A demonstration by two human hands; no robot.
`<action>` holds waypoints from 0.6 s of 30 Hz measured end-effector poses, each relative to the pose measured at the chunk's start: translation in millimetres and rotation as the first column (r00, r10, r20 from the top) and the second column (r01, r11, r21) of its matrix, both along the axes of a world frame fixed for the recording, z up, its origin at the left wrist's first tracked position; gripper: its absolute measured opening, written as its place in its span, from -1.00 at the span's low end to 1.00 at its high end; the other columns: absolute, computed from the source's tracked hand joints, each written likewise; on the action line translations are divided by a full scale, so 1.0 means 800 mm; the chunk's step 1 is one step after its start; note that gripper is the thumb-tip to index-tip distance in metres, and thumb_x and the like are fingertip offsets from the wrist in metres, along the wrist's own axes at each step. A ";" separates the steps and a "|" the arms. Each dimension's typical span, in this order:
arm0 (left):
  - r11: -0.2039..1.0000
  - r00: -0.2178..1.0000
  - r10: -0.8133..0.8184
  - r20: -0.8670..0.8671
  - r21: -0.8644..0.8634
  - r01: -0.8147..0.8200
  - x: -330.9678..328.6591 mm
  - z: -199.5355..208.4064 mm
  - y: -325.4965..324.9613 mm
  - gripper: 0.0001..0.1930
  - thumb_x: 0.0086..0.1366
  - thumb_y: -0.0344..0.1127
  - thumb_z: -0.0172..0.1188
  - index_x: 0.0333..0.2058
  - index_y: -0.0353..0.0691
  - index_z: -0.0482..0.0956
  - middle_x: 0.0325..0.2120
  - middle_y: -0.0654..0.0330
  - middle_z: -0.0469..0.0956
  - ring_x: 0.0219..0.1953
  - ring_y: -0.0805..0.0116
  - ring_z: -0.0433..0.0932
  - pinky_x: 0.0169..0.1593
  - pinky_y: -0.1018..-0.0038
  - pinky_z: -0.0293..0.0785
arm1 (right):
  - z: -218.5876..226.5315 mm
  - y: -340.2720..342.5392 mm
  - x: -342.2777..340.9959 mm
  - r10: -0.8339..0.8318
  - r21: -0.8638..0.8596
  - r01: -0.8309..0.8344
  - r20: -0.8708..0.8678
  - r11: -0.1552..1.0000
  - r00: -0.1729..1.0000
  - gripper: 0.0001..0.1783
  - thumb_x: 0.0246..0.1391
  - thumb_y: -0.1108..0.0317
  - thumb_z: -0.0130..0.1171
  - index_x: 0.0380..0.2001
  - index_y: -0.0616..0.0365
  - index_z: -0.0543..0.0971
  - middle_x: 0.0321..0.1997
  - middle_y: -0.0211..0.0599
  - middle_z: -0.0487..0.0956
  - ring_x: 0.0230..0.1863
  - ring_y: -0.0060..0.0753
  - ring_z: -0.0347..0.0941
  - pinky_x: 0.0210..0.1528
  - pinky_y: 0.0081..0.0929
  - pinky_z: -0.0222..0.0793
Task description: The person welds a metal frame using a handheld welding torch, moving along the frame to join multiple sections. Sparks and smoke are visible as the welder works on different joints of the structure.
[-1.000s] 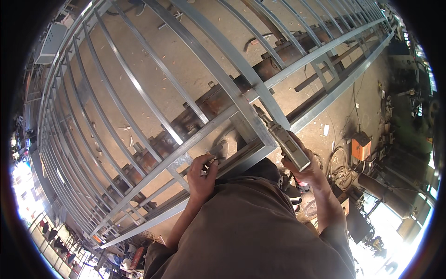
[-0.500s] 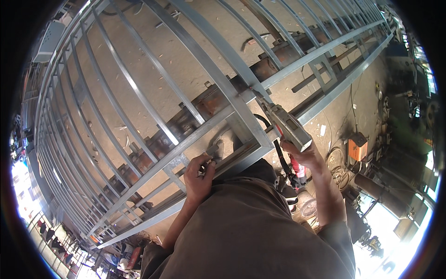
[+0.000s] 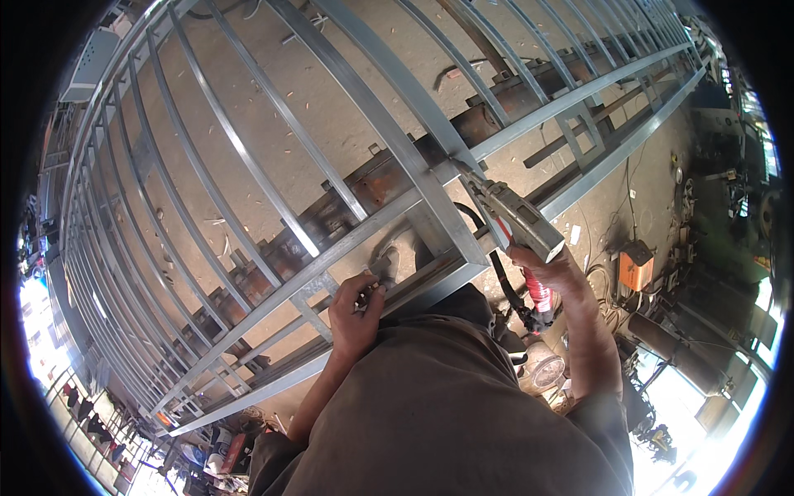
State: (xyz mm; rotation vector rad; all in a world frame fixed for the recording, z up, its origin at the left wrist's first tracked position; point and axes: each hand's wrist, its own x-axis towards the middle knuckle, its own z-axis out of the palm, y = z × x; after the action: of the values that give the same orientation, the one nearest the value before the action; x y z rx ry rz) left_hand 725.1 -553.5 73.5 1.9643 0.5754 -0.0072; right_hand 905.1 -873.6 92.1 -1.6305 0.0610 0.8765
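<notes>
Shifted forward since earlier, the grey tool [image 3: 525, 219], grasped in the right hand [image 3: 552, 271], now noses toward the metal frame [image 3: 451, 217] ahead; the left hand [image 3: 354, 318] curls around small pieces [image 3: 370, 292], unidentifiable.

No lettering, label, number or sign is legible here.

The tool [image 3: 527, 221] in the right grip [image 3: 552, 269] is grey, the cylindrical piece [image 3: 538, 291] below it bright red, the box [image 3: 637, 268] to its right orange. Beyond the left grip [image 3: 356, 312], the bars [image 3: 447, 217] are silver-grey, the beam [image 3: 379, 183] rust-brown, the floor [image 3: 331, 124] tan. Below both, the shirt [image 3: 438, 405] is plain brown.
</notes>
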 end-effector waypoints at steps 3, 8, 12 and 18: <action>1.000 1.000 -0.001 0.003 -0.005 0.001 0.001 0.000 0.000 -0.79 0.28 -0.44 0.39 -0.12 -0.27 0.66 -0.23 0.07 0.69 -0.31 0.30 0.65 -0.22 0.40 0.58 | 0.002 0.000 0.004 0.022 -0.006 -0.022 0.002 1.000 1.000 -0.19 0.17 0.56 0.29 0.48 0.14 0.28 0.08 -0.58 0.48 -0.03 -0.73 0.33 0.00 -0.67 0.34; 1.000 1.000 -0.008 0.001 0.016 0.008 0.003 0.000 -0.002 -0.79 0.28 -0.44 0.39 -0.11 -0.26 0.66 -0.24 0.09 0.68 -0.32 0.33 0.64 -0.22 0.42 0.58 | 0.012 0.006 0.006 0.012 0.025 -0.013 0.027 1.000 1.000 -0.18 0.17 0.55 0.27 0.49 0.15 0.27 0.06 -0.62 0.48 -0.08 -0.76 0.32 -0.03 -0.70 0.31; 1.000 1.000 -0.006 0.007 0.008 0.006 0.003 0.000 -0.002 -0.79 0.28 -0.44 0.39 -0.11 -0.26 0.66 -0.25 0.10 0.67 -0.33 0.35 0.63 -0.23 0.43 0.57 | 0.022 0.012 0.004 -0.011 0.047 0.010 0.006 0.999 1.000 -0.19 0.16 0.56 0.25 0.49 0.15 0.27 0.05 -0.63 0.48 -0.10 -0.78 0.32 -0.05 -0.71 0.31; 1.000 0.999 -0.004 0.040 0.014 0.004 0.002 0.000 -0.003 -0.79 0.28 -0.44 0.39 -0.12 -0.24 0.68 -0.26 0.16 0.68 -0.35 0.43 0.60 -0.28 0.47 0.53 | 0.021 0.014 0.002 0.038 -0.052 -0.034 0.079 0.998 0.996 -0.18 0.15 0.53 0.25 0.49 0.14 0.27 0.11 -0.55 0.50 -0.02 -0.71 0.35 0.01 -0.65 0.36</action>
State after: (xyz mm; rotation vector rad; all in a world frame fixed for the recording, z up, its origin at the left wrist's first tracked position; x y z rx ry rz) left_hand 726.5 -555.6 73.7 1.9747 0.5463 0.0340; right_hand 906.9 -862.3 108.8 -1.7174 -0.0017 0.8417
